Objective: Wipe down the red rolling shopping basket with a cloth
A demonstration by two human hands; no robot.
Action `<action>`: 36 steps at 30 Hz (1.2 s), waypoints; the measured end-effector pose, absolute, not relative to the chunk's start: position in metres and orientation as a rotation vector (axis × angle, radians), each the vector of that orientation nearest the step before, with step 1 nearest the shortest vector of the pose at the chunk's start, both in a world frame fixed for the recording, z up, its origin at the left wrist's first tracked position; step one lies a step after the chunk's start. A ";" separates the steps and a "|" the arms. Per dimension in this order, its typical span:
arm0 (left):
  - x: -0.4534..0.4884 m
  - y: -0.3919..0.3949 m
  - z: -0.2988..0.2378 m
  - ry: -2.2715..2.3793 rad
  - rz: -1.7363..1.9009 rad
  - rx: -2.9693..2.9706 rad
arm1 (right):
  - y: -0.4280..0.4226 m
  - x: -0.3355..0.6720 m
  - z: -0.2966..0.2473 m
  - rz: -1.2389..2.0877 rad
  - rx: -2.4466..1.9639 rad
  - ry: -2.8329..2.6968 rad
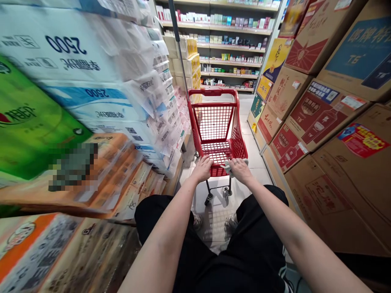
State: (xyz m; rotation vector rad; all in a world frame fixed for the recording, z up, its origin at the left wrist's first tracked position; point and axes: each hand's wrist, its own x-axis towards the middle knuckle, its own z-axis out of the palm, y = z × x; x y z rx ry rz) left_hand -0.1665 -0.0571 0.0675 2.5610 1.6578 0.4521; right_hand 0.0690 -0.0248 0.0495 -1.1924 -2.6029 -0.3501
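A red plastic shopping cart point(242, 142) with grid walls stands in front of me, its basket showing bare grid floor. My left hand point(203, 168) is closed over the left part of the cart's near rim. Close by on the right, my right hand point(240, 169) is closed on a pale grey cloth point(227, 167) and rests at the same rim. The cloth is bunched, with its ends sticking out on both sides of the fingers. My fingertips are partly hidden behind the rim.
Stacked tissue packs point(122, 101) line the left side; a pixelated dark object point(73, 167) lies on orange packs point(113, 150). Cardboard cartons point(317, 118) are piled along the right. A thin dark pole point(180, 49) rises beside the cart. Shelves of small goods point(232, 47) stand at the far end.
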 end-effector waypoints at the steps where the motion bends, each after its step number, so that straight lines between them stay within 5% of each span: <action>1: -0.167 -0.057 0.068 1.654 0.455 2.550 | -0.021 0.083 0.050 -0.366 -1.205 -2.595; 17: -0.150 -0.053 0.065 1.637 0.614 2.446 | -0.025 -0.004 0.052 -0.122 -1.361 -2.346; 36: -0.124 0.002 0.103 1.489 0.357 2.857 | 0.024 0.118 0.052 0.058 -1.381 -2.249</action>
